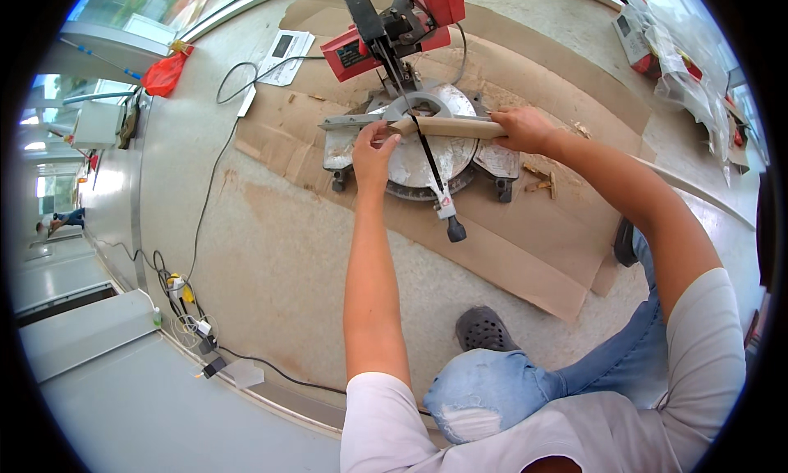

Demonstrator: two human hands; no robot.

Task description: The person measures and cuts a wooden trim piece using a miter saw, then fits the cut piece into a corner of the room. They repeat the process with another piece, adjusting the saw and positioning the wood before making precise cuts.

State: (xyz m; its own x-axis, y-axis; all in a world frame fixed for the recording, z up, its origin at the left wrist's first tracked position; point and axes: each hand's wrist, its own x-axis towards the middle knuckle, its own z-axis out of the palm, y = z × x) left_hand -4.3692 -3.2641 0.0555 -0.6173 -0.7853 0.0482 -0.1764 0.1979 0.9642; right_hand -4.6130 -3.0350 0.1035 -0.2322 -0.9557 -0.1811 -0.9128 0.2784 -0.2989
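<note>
I'm apparently aligning the wood strip (pixel 460 127) on the saw (pixel 404 163), left hand (pixel 376 143) and right hand (pixel 523 130) grasping it (steadiness needed next).

Left hand (pixel 373 153) curled, arm (pixel 373 284) outstretched; right hand (pixel 525 130) gripping, elbow (pixel 666 214) bent.

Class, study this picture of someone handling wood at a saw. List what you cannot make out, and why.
All in the head view:
- Right end of the wooden piece: covered by the right hand.
- Top of the saw head: cut off by the upper edge.
- Distant person: too small to tell what they are doing.
- Things under the clear plastic: veiled by its folds.
</note>
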